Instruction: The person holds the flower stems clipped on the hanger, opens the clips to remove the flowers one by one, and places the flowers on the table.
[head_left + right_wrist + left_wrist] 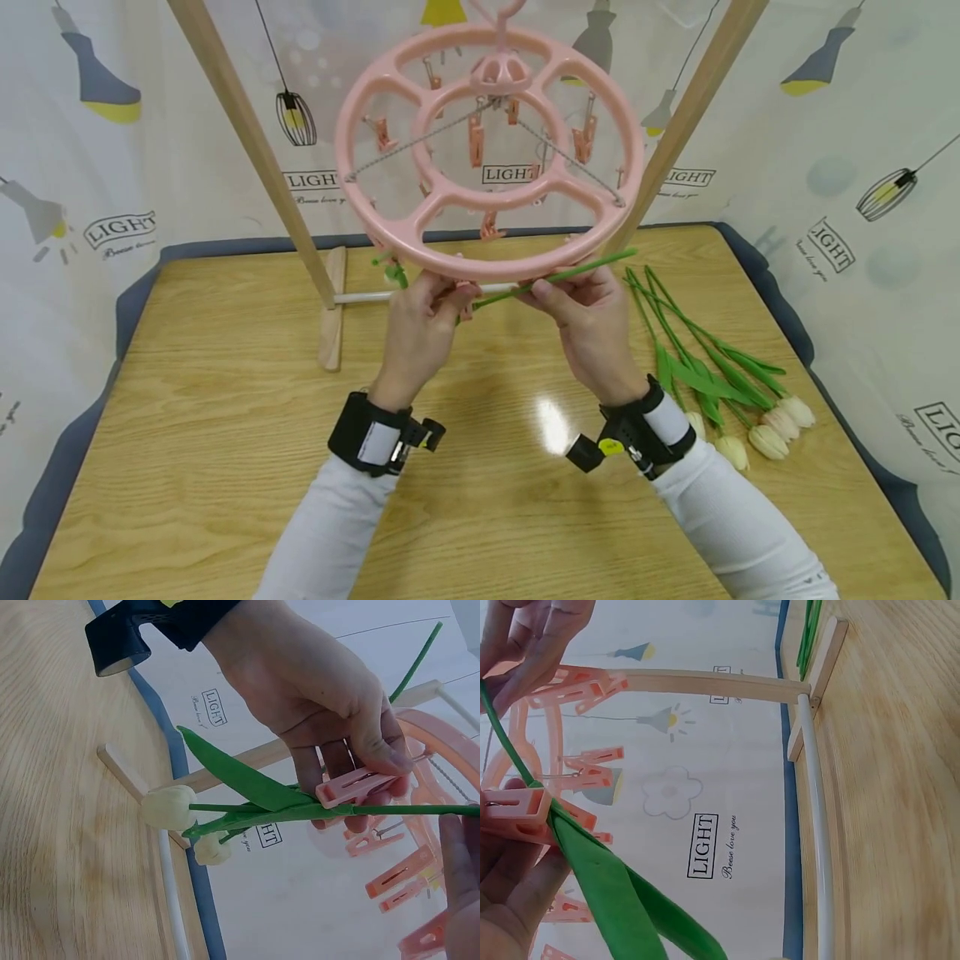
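Note:
My left hand [416, 337] pinches a pink clothespin [352, 786] hanging at the near edge of the pink round drying hanger [480, 268]. That clothespin's jaw end lies against an artificial tulip's green stem [510, 746], where its leaves [604, 892] start. Farther along the stem, my right hand [592, 325] pinches it between thumb and fingers. In the right wrist view the tulip's white bloom [169, 808] points down toward the table, and a second pale bloom [214, 850] shows behind it. Whether the clothespin grips the stem cannot be told.
The hanger hangs between the wooden posts [255, 154] of a stand with a white crossbar [363, 297]. More pink clothespins [476, 142] dangle from its rings. Several white tulips [768, 440] lie at the right of the wooden table [225, 433]. Behind is a printed curtain [225, 200].

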